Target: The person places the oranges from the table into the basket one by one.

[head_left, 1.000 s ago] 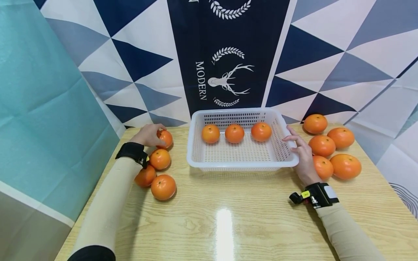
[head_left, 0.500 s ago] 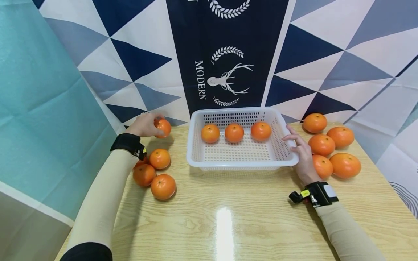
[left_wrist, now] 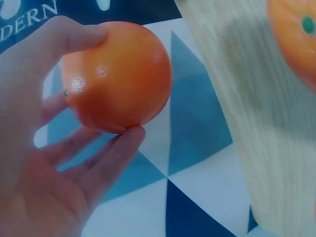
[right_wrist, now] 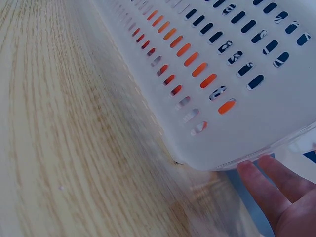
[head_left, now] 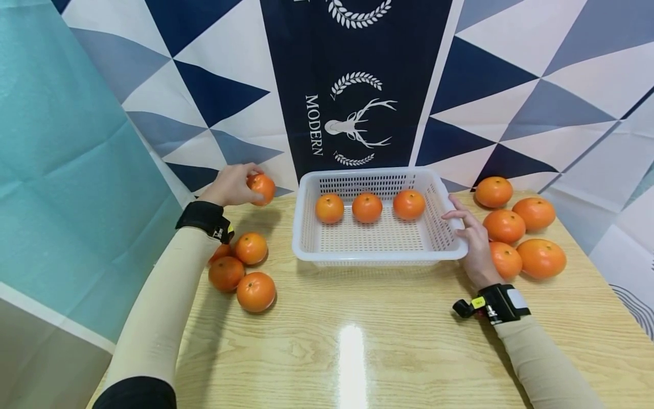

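Note:
My left hand (head_left: 232,184) holds an orange (head_left: 262,190) in the air over the table's back left edge. In the left wrist view, the thumb lies on top of the same orange (left_wrist: 121,79) and fingertips press its underside. A white perforated plastic basket (head_left: 368,257) stands mid-table with three oranges in a row inside. On its right end, my right hand (head_left: 475,250) grips the rim, some fingers reaching over it. The right wrist view has two fingers (right_wrist: 264,190) against the outside of the basket (right_wrist: 227,148); the rest of that hand is out of frame.
Several loose oranges (head_left: 256,292) lie at the left of the wooden table (head_left: 306,352), partly behind my left wrist. Another group of oranges (head_left: 540,259) sits at the right, close to my right hand. A patterned cloth (head_left: 357,136) hangs directly behind the basket.
My left hand has lifted the orange off the table, then moved it slightly right toward the basket. Another orange left behind rolled a little. The right hand and basket stay put.

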Tool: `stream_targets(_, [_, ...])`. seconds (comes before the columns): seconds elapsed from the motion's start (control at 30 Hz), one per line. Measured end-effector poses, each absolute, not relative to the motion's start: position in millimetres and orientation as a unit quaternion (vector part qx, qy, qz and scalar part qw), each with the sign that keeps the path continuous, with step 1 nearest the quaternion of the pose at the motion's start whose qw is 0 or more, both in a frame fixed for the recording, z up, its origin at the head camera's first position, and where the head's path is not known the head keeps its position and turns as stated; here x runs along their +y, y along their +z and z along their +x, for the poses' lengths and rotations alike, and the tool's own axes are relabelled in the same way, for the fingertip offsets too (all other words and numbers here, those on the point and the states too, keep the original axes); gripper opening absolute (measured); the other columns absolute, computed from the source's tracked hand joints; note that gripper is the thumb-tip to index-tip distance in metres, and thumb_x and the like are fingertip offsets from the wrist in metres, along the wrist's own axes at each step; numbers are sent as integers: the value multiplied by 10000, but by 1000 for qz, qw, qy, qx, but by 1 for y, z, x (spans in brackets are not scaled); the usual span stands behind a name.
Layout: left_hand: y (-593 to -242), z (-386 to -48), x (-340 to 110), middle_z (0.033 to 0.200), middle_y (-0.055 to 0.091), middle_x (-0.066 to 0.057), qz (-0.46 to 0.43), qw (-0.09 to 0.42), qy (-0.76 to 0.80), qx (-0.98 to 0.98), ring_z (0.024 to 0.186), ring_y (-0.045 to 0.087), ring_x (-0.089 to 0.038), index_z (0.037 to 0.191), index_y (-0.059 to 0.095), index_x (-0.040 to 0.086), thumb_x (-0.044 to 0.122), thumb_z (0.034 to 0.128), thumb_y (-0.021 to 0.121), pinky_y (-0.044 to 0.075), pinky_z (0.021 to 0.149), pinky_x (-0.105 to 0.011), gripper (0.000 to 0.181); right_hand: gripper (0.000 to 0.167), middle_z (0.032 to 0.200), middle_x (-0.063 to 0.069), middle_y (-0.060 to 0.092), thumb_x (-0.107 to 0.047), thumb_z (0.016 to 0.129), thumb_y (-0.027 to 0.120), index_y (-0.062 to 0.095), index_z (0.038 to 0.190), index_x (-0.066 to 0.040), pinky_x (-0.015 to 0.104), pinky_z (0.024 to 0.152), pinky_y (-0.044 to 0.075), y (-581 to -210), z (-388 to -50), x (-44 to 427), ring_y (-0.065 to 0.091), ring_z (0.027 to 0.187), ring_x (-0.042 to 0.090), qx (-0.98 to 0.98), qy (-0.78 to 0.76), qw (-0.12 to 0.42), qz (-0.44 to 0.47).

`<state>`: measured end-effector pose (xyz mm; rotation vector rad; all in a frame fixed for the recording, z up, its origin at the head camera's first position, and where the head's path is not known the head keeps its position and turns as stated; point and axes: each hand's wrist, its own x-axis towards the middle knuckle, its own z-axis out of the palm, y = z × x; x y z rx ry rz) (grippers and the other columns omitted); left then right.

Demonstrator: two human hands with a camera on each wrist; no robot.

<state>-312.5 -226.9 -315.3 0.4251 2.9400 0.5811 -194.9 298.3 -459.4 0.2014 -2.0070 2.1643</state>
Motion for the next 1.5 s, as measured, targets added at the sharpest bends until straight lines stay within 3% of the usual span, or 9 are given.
stream_targets(0.7, [-300,-303,-168,1456,712,-229,215,23,189,958,1271,624,-421,1477,637,79,275,881,865,505,1123,-583,667,431,1905,31,252,-9,1002,337,712,1174,-134,126,952,614,-459,-194,298,390,1663,237,-680,724,93,71])
stream_targets(0.97, [-299,-296,-150,1431,644,-200,241,23,178,954,1230,616,-388,1490,649,79,301,885,851,571,1084,-526,675,435,1904,22,258,-4,999,335,712,1176,-129,122,963,609,-461,-195,298,393,1664,230,-681,722,96,74])
stream_targets(1.17, [-297,-291,-138,1373,696,-195,258,16,164,952,1228,606,-357,1468,665,110,346,878,876,583,1059,-495,670,431,1905,38,251,3,1008,337,714,1169,-131,134,933,622,-460,-194,298,430,1624,207,-673,730,96,73])
stream_targets(1.5, [-296,-280,-119,1431,682,-203,278,41,173,944,1232,653,-372,1513,638,137,334,915,856,623,1084,-495,666,437,1909,46,238,-1,1000,332,713,1174,-125,131,949,618,-459,-194,298,414,1651,228,-677,726,95,75])
